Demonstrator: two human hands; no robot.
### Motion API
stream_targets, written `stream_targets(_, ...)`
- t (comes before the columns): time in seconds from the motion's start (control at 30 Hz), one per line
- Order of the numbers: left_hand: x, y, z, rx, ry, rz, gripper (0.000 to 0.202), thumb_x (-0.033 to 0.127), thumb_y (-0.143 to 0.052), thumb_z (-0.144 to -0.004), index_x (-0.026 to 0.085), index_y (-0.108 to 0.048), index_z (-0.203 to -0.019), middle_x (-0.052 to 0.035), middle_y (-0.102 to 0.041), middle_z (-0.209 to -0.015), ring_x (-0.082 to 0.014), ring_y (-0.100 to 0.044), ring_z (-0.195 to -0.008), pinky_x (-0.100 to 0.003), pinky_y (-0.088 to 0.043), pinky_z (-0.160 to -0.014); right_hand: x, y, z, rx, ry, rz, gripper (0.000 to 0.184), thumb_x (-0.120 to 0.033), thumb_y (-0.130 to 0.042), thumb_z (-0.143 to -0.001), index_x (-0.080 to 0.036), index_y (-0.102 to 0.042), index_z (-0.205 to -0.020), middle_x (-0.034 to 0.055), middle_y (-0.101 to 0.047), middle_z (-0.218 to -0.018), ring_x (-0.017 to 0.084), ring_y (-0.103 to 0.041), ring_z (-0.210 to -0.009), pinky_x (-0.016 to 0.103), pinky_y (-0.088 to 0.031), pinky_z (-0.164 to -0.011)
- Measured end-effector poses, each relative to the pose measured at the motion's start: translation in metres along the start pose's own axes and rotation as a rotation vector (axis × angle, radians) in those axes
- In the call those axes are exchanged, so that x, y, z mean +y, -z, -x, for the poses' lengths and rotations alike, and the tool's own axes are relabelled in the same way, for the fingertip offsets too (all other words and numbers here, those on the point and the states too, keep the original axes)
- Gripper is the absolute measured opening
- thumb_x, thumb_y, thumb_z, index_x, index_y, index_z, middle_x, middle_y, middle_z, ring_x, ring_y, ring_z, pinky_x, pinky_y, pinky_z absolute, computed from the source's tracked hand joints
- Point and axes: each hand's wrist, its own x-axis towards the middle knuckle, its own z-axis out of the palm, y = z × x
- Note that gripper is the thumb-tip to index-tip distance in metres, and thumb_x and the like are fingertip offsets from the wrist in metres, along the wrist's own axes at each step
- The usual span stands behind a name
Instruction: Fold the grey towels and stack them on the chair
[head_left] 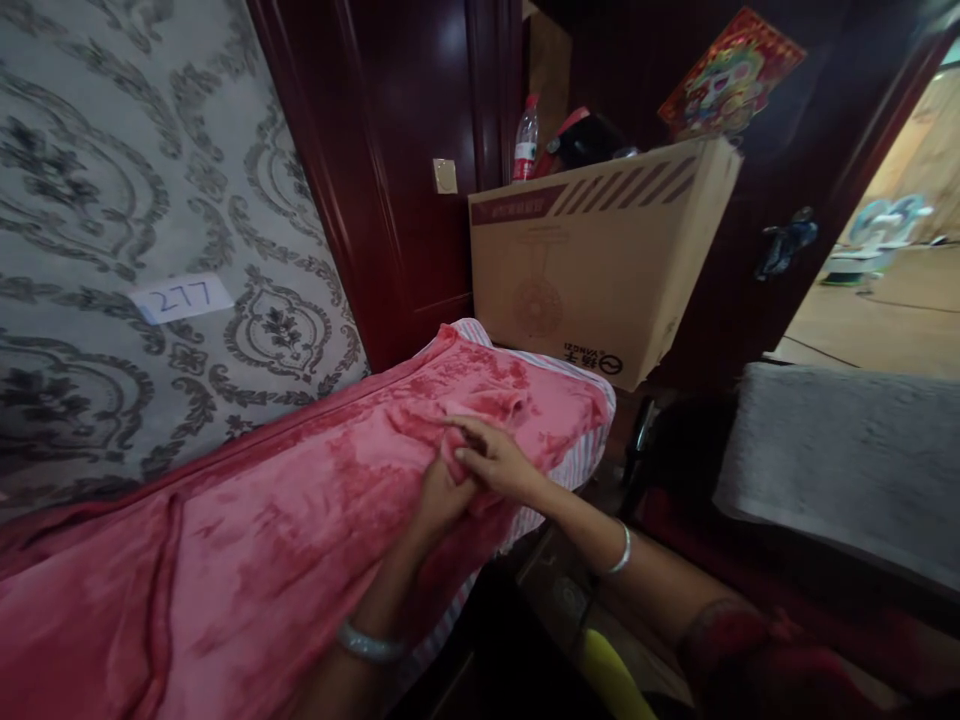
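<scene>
Pink plush fabric (285,520) lies spread along a narrow surface with a striped cover (585,455); whether it is a blanket or a garment I cannot tell. A bunched fold of it rises between my hands near the far end. My left hand (444,495) is closed around the lower part of this fold, its fingers partly hidden. My right hand (499,460) meets it from the right, thumb and fingers bent around the same fold, with the index finger stretched along the cloth. Each wrist or forearm wears a silver bangle.
Beyond the far end stands a large cardboard box (577,270), with a red-labelled bottle (526,140) behind its top edge. Patterned wallpaper bearing a "277" paper (184,298) borders the left. A grey fuzzy cover (847,460) is at right, and something yellow (611,675) below.
</scene>
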Motion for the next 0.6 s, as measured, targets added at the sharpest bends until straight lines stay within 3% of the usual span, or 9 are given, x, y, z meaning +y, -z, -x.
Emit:
stream_targets(0.07, 0.003, 0.011, 0.001, 0.127, 0.12, 0.098, 0.031, 0.03, -0.069, -0.065, 0.015, -0.067, -0.093, -0.0036, -0.07, -0.074, -0.0174, -0.065, -0.063, -0.026, -0.053, -0.056, 0.011, 0.009, -0.005, -0.009, -0.038, -0.095, 0.053, -0.025, -0.053, -0.086, -0.025, -0.051, -0.14, 0.0033, -0.068, -0.099, 0.018, -0.063, -0.083, 0.034, -0.054, -0.076)
stream_targets(0.13, 0.01, 0.03, 0.001, 0.256, 0.22, 0.153, 0.022, 0.027, -0.07, -0.057, 0.015, -0.063, -0.075, 0.0013, -0.061, -0.056, -0.0116, -0.053, -0.046, -0.02, -0.043, -0.043, 0.034, 0.03, -0.007, 0.107, -0.094, -0.056, 0.053, -0.022, -0.049, -0.087, -0.023, -0.049, -0.141, 0.005, -0.069, -0.099, 0.019, -0.065, -0.081, 0.036, -0.055, -0.074)
stream_targets(0.23, 0.033, 0.061, -0.003, 0.395, 0.239, 0.239, 0.024, 0.024, -0.075, -0.048, 0.014, -0.061, -0.065, 0.0007, -0.061, -0.053, -0.0096, -0.053, -0.044, -0.017, -0.041, -0.042, 0.076, 0.067, -0.006, 0.286, -0.139, 0.324, 0.059, -0.009, -0.046, -0.077, -0.019, -0.056, -0.134, 0.0106, -0.067, -0.119, 0.022, -0.064, -0.105, 0.043, -0.051, -0.095)
stream_targets(0.33, 0.065, 0.084, -0.012, 0.48, 0.183, 0.301, 0.027, 0.02, -0.079, -0.042, 0.013, -0.063, -0.063, 0.0004, -0.064, -0.055, -0.0094, -0.057, -0.047, -0.016, -0.047, -0.045, 0.106, 0.084, -0.002, 0.143, -0.144, 0.627, 0.069, -0.003, -0.041, -0.074, -0.017, -0.052, -0.141, 0.0119, -0.053, -0.144, 0.021, -0.05, -0.131, 0.04, -0.04, -0.111)
stream_targets(0.43, 0.092, 0.097, -0.021, 0.477, 0.159, 0.306, 0.031, 0.019, -0.083, -0.041, 0.013, -0.067, -0.068, 0.0001, -0.066, -0.058, -0.0105, -0.059, -0.048, -0.017, -0.051, -0.046, 0.115, 0.08, -0.003, -0.035, -0.131, 0.797, 0.066, -0.003, -0.037, -0.082, -0.017, -0.046, -0.146, 0.0126, -0.046, -0.151, 0.02, -0.045, -0.135, 0.038, -0.039, -0.11)
stream_targets(0.6, 0.127, 0.112, -0.033, 0.487, 0.118, 0.253, 0.024, 0.015, -0.082, -0.05, 0.013, -0.068, -0.07, -0.0012, -0.068, -0.059, -0.0105, -0.06, -0.047, -0.016, -0.052, -0.045, 0.088, 0.078, -0.042, -0.139, -0.147, 1.043, 0.031, -0.015, -0.043, -0.092, -0.012, -0.069, -0.108, 0.0176, -0.067, -0.112, 0.025, -0.058, -0.107, 0.036, -0.045, -0.095)
